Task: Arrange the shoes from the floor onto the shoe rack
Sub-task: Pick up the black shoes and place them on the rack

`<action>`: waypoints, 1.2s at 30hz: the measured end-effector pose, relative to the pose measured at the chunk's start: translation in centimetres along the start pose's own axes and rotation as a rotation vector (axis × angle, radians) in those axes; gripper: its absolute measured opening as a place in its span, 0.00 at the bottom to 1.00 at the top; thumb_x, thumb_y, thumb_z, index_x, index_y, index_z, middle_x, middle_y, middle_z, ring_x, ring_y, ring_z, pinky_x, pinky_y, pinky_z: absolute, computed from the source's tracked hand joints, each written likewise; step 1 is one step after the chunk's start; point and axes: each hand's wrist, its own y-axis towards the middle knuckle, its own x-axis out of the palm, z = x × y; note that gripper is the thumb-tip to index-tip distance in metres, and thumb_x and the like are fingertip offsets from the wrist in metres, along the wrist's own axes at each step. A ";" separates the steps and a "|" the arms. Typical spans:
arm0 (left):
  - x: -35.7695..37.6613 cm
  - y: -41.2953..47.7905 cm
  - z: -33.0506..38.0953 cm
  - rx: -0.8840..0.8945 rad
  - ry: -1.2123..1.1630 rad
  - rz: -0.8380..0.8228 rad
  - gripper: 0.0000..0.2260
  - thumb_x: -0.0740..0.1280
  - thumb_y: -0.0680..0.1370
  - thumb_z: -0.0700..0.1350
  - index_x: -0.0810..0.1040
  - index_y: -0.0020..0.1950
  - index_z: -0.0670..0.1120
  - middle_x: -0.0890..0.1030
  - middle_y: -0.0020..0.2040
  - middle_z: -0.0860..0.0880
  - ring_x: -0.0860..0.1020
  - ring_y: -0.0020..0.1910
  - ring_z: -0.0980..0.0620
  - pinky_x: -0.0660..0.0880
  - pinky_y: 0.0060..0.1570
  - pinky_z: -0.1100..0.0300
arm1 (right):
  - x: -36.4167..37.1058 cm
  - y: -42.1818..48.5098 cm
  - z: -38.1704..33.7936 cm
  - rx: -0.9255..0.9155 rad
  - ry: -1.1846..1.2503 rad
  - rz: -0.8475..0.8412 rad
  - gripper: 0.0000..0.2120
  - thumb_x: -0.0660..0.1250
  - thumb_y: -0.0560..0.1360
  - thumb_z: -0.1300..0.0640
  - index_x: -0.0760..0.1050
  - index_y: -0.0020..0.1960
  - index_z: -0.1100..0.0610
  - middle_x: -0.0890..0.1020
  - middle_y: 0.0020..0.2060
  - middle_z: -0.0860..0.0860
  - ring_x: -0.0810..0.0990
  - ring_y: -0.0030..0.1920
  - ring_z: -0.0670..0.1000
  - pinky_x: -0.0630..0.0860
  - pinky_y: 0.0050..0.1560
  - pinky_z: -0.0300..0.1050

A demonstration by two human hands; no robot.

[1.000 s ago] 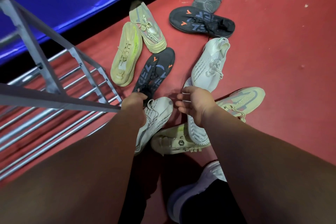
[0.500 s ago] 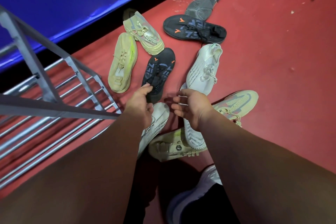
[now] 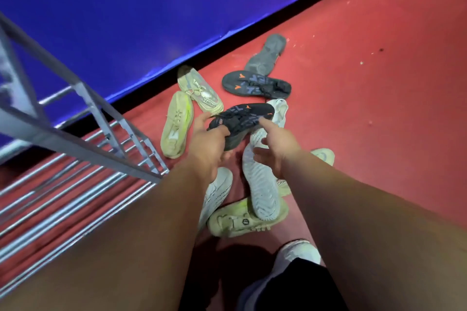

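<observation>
Right of the shoe rack (image 3: 75, 145), the left hand (image 3: 209, 145) clamps the black shoe (image 3: 243, 116) (heel end); the right hand (image 3: 279, 149) has its fingers splayed.

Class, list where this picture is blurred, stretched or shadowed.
Head view: the shoe rack is smeared by motion blur; the forearms swell toward the lower edge, a wide-angle stretch; a shadow darkens the floor between them; the black shoe in the left hand is fairly sharp.
</observation>
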 end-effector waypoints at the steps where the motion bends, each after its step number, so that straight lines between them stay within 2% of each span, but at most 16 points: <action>1: -0.1 -0.9 1.1 0.016 -0.015 -0.013 0.23 0.65 0.76 0.38 0.68 0.68 0.57 0.84 0.50 0.44 0.81 0.29 0.50 0.71 0.24 0.63 | -0.7 -1.0 -0.8 -0.018 0.027 0.014 0.15 0.68 0.78 0.39 0.76 0.55 0.49 0.77 0.54 0.49 0.83 0.54 0.58 0.83 0.56 0.54; 3: -0.4 -2.4 3.1 0.079 0.008 -0.020 0.17 0.67 0.73 0.41 0.76 0.60 0.53 0.81 0.43 0.44 0.77 0.31 0.47 0.65 0.22 0.64 | -2.0 -3.0 -2.5 -0.067 0.088 0.046 0.17 0.69 0.77 0.38 0.74 0.58 0.48 0.76 0.55 0.49 0.81 0.55 0.59 0.82 0.57 0.55; 5: -0.8 -3.9 4.8 0.145 0.021 -0.014 0.07 0.66 0.69 0.45 0.82 0.38 0.56 0.78 0.35 0.48 0.71 0.33 0.47 0.60 0.25 0.61 | -3.4 -5.1 -4.3 -0.122 0.175 0.111 0.23 0.69 0.75 0.37 0.72 0.64 0.48 0.76 0.54 0.49 0.81 0.54 0.57 0.82 0.53 0.52; 6: -0.8 -4.6 5.5 0.152 0.001 -0.005 0.07 0.66 0.67 0.46 0.82 0.33 0.54 0.77 0.33 0.50 0.69 0.32 0.48 0.59 0.26 0.60 | -4.2 -6.0 -5.1 -0.148 0.231 0.155 0.24 0.70 0.74 0.37 0.73 0.65 0.48 0.77 0.51 0.47 0.81 0.51 0.55 0.82 0.50 0.49; 8: -1.0 -5.3 6.4 0.138 -0.077 -0.016 0.06 0.67 0.64 0.47 0.81 0.38 0.52 0.77 0.35 0.51 0.68 0.28 0.52 0.58 0.26 0.61 | -6.1 -7.0 -6.2 -0.191 0.357 0.216 0.28 0.70 0.72 0.35 0.74 0.66 0.49 0.83 0.48 0.46 0.82 0.42 0.53 0.80 0.45 0.47; 11: -1.3 -5.2 7.0 0.137 -0.114 -0.090 0.18 0.67 0.60 0.50 0.77 0.49 0.51 0.75 0.39 0.50 0.68 0.26 0.54 0.59 0.25 0.61 | -8.7 -6.5 -6.5 -0.206 0.507 0.205 0.26 0.70 0.72 0.36 0.78 0.63 0.52 0.88 0.49 0.50 0.88 0.44 0.56 0.84 0.49 0.57; 15: 0.9 -3.2 6.1 0.112 -0.099 -0.079 0.04 0.66 0.72 0.49 0.77 0.45 0.50 0.75 0.34 0.52 0.67 0.25 0.56 0.59 0.25 0.60 | -10.7 -2.9 -4.7 -0.150 0.515 0.195 0.06 0.67 0.80 0.51 0.78 0.53 0.52 0.85 0.38 0.50 0.83 0.31 0.50 0.81 0.31 0.42; 17: 2.2 -0.8 5.2 0.074 -0.098 -0.012 0.05 0.67 0.76 0.49 0.80 0.46 0.50 0.79 0.37 0.51 0.72 0.28 0.56 0.65 0.27 0.61 | -11.0 0.1 -3.6 -0.123 0.464 0.193 0.04 0.66 0.81 0.57 0.79 0.48 0.55 0.84 0.33 0.50 0.82 0.28 0.49 0.78 0.29 0.41; 19: 3.5 2.4 4.2 0.041 -0.098 0.014 0.05 0.67 0.78 0.51 0.81 0.47 0.51 0.84 0.40 0.53 0.81 0.35 0.53 0.76 0.35 0.58 | -10.9 3.6 -3.0 -0.119 0.423 0.197 0.05 0.65 0.80 0.61 0.80 0.48 0.58 0.85 0.35 0.52 0.83 0.29 0.50 0.80 0.32 0.44; 21: 4.7 5.5 3.3 0.045 -0.118 0.014 0.06 0.67 0.80 0.50 0.79 0.44 0.51 0.86 0.38 0.54 0.85 0.43 0.49 0.81 0.46 0.53 | -10.1 7.4 -2.8 -0.119 0.405 0.176 0.07 0.65 0.79 0.64 0.81 0.53 0.60 0.86 0.42 0.56 0.85 0.35 0.54 0.83 0.43 0.52; 24: 5.6 10.3 2.5 0.061 -0.117 0.062 0.06 0.67 0.81 0.47 0.77 0.44 0.51 0.86 0.35 0.53 0.85 0.42 0.48 0.82 0.48 0.49 | -8.4 12.5 -3.4 -0.121 0.353 0.171 0.09 0.63 0.78 0.65 0.81 0.51 0.59 0.86 0.48 0.57 0.85 0.46 0.59 0.81 0.56 0.60; 26: 5.4 13.4 2.6 0.059 -0.135 0.117 0.03 0.67 0.81 0.47 0.79 0.49 0.49 0.87 0.40 0.51 0.86 0.44 0.47 0.83 0.48 0.48 | -7.2 15.5 -4.2 -0.113 0.279 0.141 0.11 0.62 0.78 0.64 0.82 0.54 0.59 0.87 0.50 0.57 0.86 0.52 0.61 0.80 0.60 0.61; 28: 5.1 16.5 2.6 0.053 -0.132 0.155 0.08 0.69 0.79 0.48 0.80 0.56 0.47 0.87 0.51 0.47 0.86 0.50 0.45 0.84 0.46 0.46 | -6.2 17.6 -5.2 -0.100 0.240 0.132 0.11 0.64 0.78 0.64 0.81 0.58 0.60 0.87 0.49 0.57 0.87 0.47 0.59 0.85 0.48 0.55; 30: 5.2 19.0 2.4 0.058 -0.116 0.191 0.11 0.71 0.77 0.47 0.80 0.58 0.46 0.84 0.57 0.45 0.85 0.52 0.44 0.84 0.44 0.45 | -5.5 19.2 -6.2 -0.106 0.190 0.154 0.07 0.65 0.78 0.64 0.79 0.55 0.59 0.85 0.43 0.55 0.84 0.37 0.52 0.81 0.30 0.43; 31: 5.4 20.0 2.3 0.053 -0.114 0.206 0.11 0.71 0.77 0.47 0.80 0.58 0.46 0.84 0.57 0.44 0.85 0.52 0.43 0.84 0.44 0.44 | -5.2 19.9 -6.7 -0.119 0.158 0.166 0.06 0.65 0.79 0.63 0.78 0.54 0.59 0.83 0.40 0.53 0.82 0.34 0.50 0.77 0.27 0.40; 36: 6.2 23.8 0.2 0.017 -0.054 0.208 0.10 0.68 0.81 0.49 0.78 0.60 0.47 0.84 0.54 0.47 0.86 0.45 0.47 0.84 0.37 0.52 | -5.7 24.4 -7.4 -0.223 -0.004 0.279 0.03 0.64 0.79 0.61 0.73 0.52 0.55 0.76 0.38 0.50 0.73 0.37 0.48 0.70 0.34 0.41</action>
